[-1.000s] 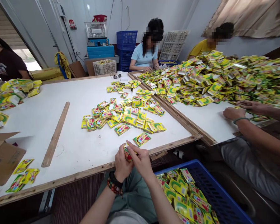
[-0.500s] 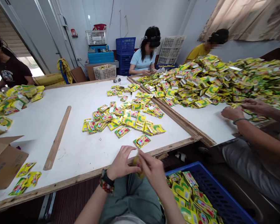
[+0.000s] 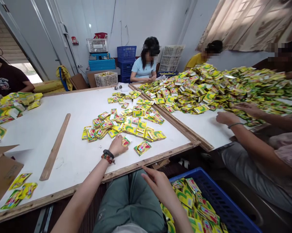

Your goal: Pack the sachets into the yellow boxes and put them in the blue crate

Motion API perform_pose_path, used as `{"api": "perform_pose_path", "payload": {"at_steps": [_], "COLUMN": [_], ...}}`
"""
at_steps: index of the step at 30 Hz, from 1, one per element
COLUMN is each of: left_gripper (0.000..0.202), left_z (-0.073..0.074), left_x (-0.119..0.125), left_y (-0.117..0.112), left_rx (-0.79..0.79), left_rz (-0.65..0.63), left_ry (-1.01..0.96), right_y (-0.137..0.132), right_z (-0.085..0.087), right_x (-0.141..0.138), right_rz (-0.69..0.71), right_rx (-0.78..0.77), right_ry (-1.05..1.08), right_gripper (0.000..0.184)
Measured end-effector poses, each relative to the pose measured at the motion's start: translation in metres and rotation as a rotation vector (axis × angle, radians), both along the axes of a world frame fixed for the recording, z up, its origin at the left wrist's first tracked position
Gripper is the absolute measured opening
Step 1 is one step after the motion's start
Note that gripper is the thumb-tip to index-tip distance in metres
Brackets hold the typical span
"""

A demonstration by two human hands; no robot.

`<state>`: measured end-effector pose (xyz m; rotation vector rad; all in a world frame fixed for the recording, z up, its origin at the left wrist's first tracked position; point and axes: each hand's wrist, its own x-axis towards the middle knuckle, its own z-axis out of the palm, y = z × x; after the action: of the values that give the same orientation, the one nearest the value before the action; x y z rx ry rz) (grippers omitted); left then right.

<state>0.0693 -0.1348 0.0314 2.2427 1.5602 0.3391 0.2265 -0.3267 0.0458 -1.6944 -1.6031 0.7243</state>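
Observation:
My left hand (image 3: 117, 146) reaches out over the white table (image 3: 70, 106), its fingers closed on a yellow sachet (image 3: 125, 141) at the near edge of a loose scatter of yellow-green sachets (image 3: 126, 124). One sachet (image 3: 142, 147) lies alone just right of that hand. My right hand (image 3: 160, 185) hovers over my lap with its fingers spread and nothing in them. It is beside a blue crate (image 3: 221, 197) partly filled with the same sachets.
A wooden strip (image 3: 55, 147) lies on the table's left, and a cardboard box (image 3: 2, 168) sits at the near left corner. A big sachet heap (image 3: 221, 85) covers the right table, where a neighbour's hands (image 3: 227, 118) work. Other people sit across and at far left.
My hands held a sachet together at the table edge. Now they have parted: the left has gone forward to the scatter, and the right, empty, has dropped back beside the crate.

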Motion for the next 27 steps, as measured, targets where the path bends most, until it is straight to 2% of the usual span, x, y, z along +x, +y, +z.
{"api": "perform_pose_path", "payload": {"at_steps": [2,4,7,9,11,13,15,17,20,24,27], "left_gripper": [0.044,0.052,0.067,0.064,0.053,0.048,0.056,0.064,0.053,0.048,0.043], "left_z": [0.005,0.005,-0.010,-0.026,-0.040,-0.046,-0.044,-0.038,-0.031,-0.033,-0.036], "left_x": [-0.009,-0.013,-0.011,-0.008,-0.006,-0.004,-0.002,-0.001,-0.001,-0.001,0.000], "left_y": [-0.030,-0.063,-0.105,-0.120,-0.125,-0.124,-0.121,-0.119,-0.118,-0.119,-0.119], "left_rx": [0.007,0.036,0.105,0.165,0.221,0.255,0.240,0.170,0.085,0.110,0.122], "left_rz": [-0.007,-0.024,-0.021,0.013,0.020,-0.014,-0.051,-0.070,-0.085,-0.058,-0.039], "left_ry": [-0.069,-0.265,-0.545,-0.614,-0.660,-0.695,-0.718,-0.698,-0.606,-0.543,-0.550], "right_y": [0.012,0.025,0.043,0.051,0.055,0.056,0.053,0.050,0.047,0.049,0.052], "right_z": [-0.004,-0.006,-0.004,-0.003,-0.004,-0.005,-0.004,-0.003,-0.004,-0.006,-0.005], "right_x": [-0.010,-0.022,-0.042,-0.052,-0.056,-0.056,-0.052,-0.049,-0.046,-0.046,-0.045], "right_rz": [-0.051,-0.089,-0.051,-0.025,-0.030,-0.044,-0.036,0.004,0.013,-0.101,-0.033], "right_rx": [0.059,0.096,0.079,0.027,-0.041,-0.077,-0.043,0.031,0.113,0.105,0.116], "right_ry": [0.210,0.392,0.593,0.765,0.949,1.054,1.025,0.875,0.643,0.597,0.496], "right_gripper": [0.039,0.046,0.052,0.052,0.051,0.050,0.046,0.039,0.031,0.031,0.030]}}
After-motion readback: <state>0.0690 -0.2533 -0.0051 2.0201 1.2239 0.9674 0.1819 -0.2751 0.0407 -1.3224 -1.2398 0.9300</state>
